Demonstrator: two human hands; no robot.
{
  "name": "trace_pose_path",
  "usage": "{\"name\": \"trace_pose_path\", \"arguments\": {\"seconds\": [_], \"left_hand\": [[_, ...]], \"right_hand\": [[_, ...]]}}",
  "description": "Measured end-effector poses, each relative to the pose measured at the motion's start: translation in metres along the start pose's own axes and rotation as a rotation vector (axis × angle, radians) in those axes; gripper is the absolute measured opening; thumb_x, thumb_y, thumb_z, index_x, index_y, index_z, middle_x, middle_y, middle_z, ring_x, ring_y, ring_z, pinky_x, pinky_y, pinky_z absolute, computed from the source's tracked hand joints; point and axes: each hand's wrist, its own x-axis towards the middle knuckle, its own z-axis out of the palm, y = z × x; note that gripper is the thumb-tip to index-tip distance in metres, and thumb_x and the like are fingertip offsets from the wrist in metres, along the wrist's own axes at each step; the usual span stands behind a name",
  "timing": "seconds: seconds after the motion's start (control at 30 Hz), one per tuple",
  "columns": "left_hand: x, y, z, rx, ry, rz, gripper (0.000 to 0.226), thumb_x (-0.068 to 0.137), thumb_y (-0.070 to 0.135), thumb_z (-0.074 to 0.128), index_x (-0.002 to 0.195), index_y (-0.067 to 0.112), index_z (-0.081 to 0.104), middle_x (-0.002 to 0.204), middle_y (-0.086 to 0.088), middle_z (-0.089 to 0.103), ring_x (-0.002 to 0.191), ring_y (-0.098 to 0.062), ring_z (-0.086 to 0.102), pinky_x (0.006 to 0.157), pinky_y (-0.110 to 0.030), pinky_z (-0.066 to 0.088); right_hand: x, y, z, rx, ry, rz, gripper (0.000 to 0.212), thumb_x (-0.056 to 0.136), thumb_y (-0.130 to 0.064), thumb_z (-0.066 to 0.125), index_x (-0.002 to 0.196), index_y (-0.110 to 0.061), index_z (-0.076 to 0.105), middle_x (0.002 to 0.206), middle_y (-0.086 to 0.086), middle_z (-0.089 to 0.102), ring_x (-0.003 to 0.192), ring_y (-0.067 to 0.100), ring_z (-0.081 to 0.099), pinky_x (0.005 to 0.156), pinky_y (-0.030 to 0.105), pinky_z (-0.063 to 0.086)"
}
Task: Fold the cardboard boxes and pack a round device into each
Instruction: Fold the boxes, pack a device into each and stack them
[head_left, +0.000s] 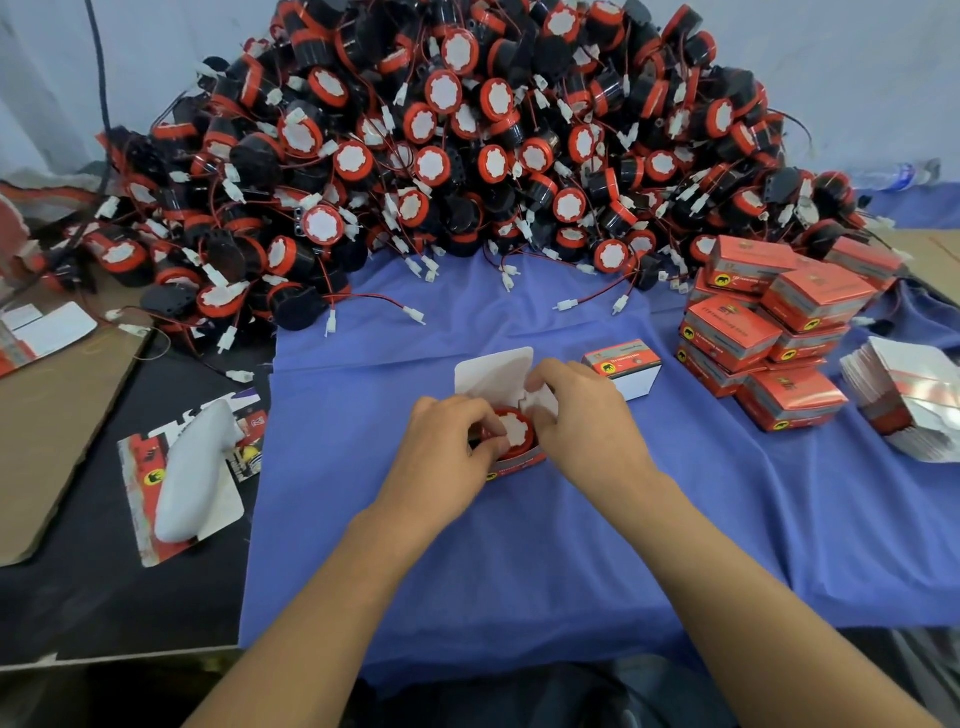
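A small red cardboard box (519, 462) stands open on the blue cloth (519, 545) in the middle, its white lid flap (493, 376) raised at the back. A round red device with a white face (515, 430) sits in the box. My left hand (447, 452) pinches the device and the box's left side with curled fingers. My right hand (582, 410) pinches a white side flap on the box's right. Behind them rises a huge heap of round red-and-black devices (441, 156) with wires and white plugs.
A folded open box (623, 366) lies just right of my hands. Closed red boxes (779, 332) are stacked at the right, with flat box blanks (914, 395) beyond. At the left are a white pouch (192, 467) on a flat blank and brown cardboard (52, 415).
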Motion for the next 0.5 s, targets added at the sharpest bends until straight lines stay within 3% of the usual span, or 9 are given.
{"name": "trace_pose_path", "arguments": {"seconds": [0.13,0.23,0.33,0.43,0.5], "left_hand": [[0.001,-0.003,0.001,-0.071,-0.008,-0.064,0.016,0.092,0.026,0.074,0.094,0.04,0.067,0.096,0.022,0.066,0.11,-0.012,0.037,0.083,-0.007,0.035],[0.001,-0.008,0.002,-0.04,0.019,-0.087,0.015,0.09,0.034,0.075,0.1,0.042,0.068,0.096,0.027,0.062,0.114,-0.008,0.034,0.097,-0.024,0.034],[0.0,-0.013,0.003,-0.16,0.018,-0.03,0.025,0.088,0.028,0.077,0.103,0.046,0.067,0.1,0.03,0.066,0.112,0.001,0.042,0.091,-0.013,0.034],[-0.009,-0.016,0.012,-0.288,0.211,0.006,0.037,0.084,0.024,0.084,0.112,0.04,0.066,0.111,0.028,0.067,0.114,-0.004,0.056,0.088,-0.019,0.046],[-0.017,-0.019,0.022,-0.383,0.403,0.003,0.048,0.08,0.02,0.088,0.119,0.034,0.064,0.117,0.02,0.061,0.116,-0.013,0.059,0.085,-0.024,0.054]], "right_hand": [[-0.003,0.002,0.002,-0.094,-0.068,-0.021,0.024,0.102,-0.019,0.049,0.105,-0.022,0.073,0.1,0.003,0.06,0.095,0.029,0.06,0.075,0.043,0.054],[-0.006,0.003,0.005,-0.16,-0.143,-0.024,0.029,0.103,-0.021,0.041,0.111,-0.027,0.069,0.099,0.002,0.056,0.095,0.029,0.059,0.069,0.038,0.05],[-0.008,0.003,0.01,-0.184,-0.239,-0.008,0.031,0.099,-0.014,0.041,0.118,-0.025,0.064,0.099,0.001,0.052,0.096,0.031,0.059,0.068,0.036,0.044],[-0.009,0.008,0.015,-0.088,-0.264,0.017,0.034,0.098,-0.011,0.04,0.121,-0.021,0.062,0.108,0.005,0.054,0.098,0.03,0.057,0.079,0.041,0.051],[-0.015,0.011,0.022,0.051,-0.136,0.013,0.033,0.1,-0.011,0.042,0.124,-0.023,0.06,0.11,0.004,0.053,0.095,0.026,0.057,0.082,0.042,0.051]]}}
